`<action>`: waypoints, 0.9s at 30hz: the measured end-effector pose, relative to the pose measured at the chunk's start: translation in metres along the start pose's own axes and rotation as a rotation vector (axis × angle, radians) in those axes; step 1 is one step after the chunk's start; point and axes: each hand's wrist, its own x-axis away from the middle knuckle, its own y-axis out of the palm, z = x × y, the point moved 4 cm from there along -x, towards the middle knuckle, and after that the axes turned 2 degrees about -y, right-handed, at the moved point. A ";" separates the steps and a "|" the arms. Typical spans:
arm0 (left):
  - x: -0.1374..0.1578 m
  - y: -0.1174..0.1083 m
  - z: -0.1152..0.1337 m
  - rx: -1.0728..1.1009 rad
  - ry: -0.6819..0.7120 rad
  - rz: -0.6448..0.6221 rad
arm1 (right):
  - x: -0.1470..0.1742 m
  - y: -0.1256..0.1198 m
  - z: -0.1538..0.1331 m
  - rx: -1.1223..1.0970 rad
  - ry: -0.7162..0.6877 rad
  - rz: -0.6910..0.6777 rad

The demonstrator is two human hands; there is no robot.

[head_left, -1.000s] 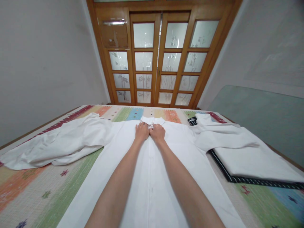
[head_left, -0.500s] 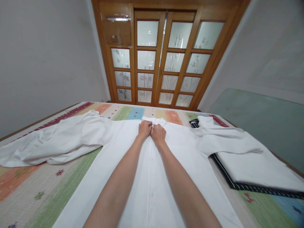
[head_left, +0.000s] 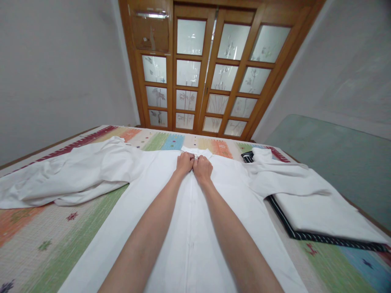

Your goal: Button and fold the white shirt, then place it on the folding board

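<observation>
A white long-sleeved shirt (head_left: 171,228) lies spread out front side up, its collar at the far end and its sleeves stretched to both sides. Just below the collar, my left hand (head_left: 185,163) and my right hand (head_left: 203,168) meet at the front placket. The fingers of both are closed, pinching the fabric at the top of the placket. Whatever small part sits between the fingertips, such as a button, is hidden. Further down, the placket runs straight between my forearms.
A multicoloured patterned cloth (head_left: 58,232) covers the surface underneath. On the right, folded white clothing (head_left: 324,219) lies over black striped fabric (head_left: 284,221), partly under the sleeve. Wooden doors with glass panes (head_left: 200,81) stand beyond, and a pale green panel (head_left: 332,150) leans at the right wall.
The view has shifted slightly. Both hands stay at the shirt's placket below the collar, with only small finger movement.
</observation>
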 end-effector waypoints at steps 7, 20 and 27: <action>-0.006 0.003 0.000 0.089 -0.069 0.007 | -0.002 0.003 0.002 -0.021 -0.020 -0.009; -0.007 0.006 -0.004 0.198 -0.090 0.040 | -0.005 0.004 0.006 -0.142 -0.034 -0.038; -0.006 0.005 -0.005 0.296 -0.098 0.042 | -0.012 0.013 0.014 -0.336 -0.022 -0.011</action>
